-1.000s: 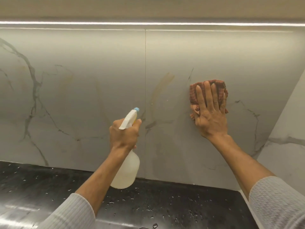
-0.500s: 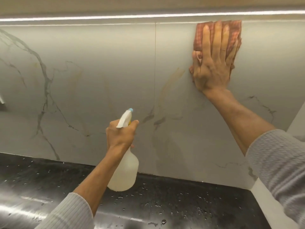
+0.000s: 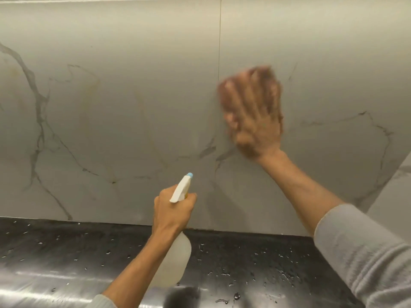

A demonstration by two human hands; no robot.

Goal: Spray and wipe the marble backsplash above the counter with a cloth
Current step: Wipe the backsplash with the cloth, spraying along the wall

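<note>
Wiping mid-panel: right hand (image 3: pixel 253 116) lies flat on the marble backsplash (image 3: pixel 111 107), just right of the vertical seam (image 3: pixel 219 41), and is heavily motion-blurred. Bare slab runs above it to the light strip (image 3: pixel 111 1) at the top edge, rightward to the side wall (image 3: pixel 391 192), and down to the black counter (image 3: pixel 66 252), which is dotted with droplets. Reddish cloth (image 3: pixel 277 90) sits between palm and marble, showing past the fingertips and along the little-finger side. Fingers are straight and slightly spread on it; thumb detail is lost in the blur. Left hand (image 3: pixel 172 210) is lower, near the counter line, fingers curled round the spray bottle (image 3: pixel 178 258) neck, nozzle toward the slab. Versus 0.5 s ago, right hand and cloth dropped from the top edge to mid-height; left hand and bottle are roughly unchanged.
</note>
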